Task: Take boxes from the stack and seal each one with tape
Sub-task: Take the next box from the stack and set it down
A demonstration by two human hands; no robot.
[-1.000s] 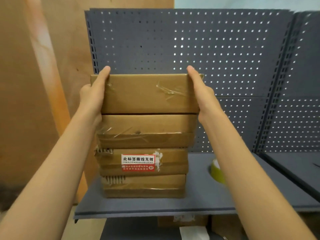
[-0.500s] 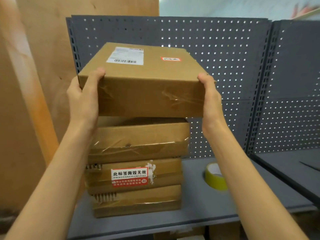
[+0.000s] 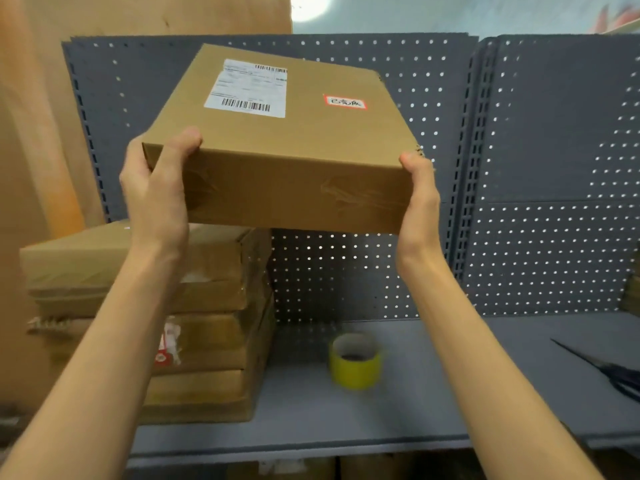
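Currently catalogued, largest item first.

Pegboard back panel [image 3: 346,271]: grey, perforated, upright behind everything.

Shelf [image 3: 398,417]: grey, flat; carries the stack, the tape and the scissors. Bare stretch lies to the right of the stack.

Stack [image 3: 214,323]: three brown cartons still piled at the left end of the shelf, wrapped in clear film, a red-and-white label on the middle one.

Box [image 3: 284,157]: brown carton, held in the air above and to the right of the stack, clear of it, slightly tilted. White shipping label and small red-edged sticker on top; old clear tape on the near face.

Left hand [image 3: 156,188]: grips the box's near left corner, thumb over the top edge, fingers hidden behind the left side.

Right hand [image 3: 420,199]: pressed against the right side of the box, thumb tip at the top edge; fingers hidden, so how far they curl cannot be told.

Scissors [image 3: 620,375]: dark, lying at the far right of the shelf.

Tape roll [image 3: 355,362]: yellow, standing on the shelf, below the box and well apart from both hands.

Step in hand, as judged: taking a box from the stack. The next move likely calls for setting it on the bare shelf, then freeing a hand for the tape.
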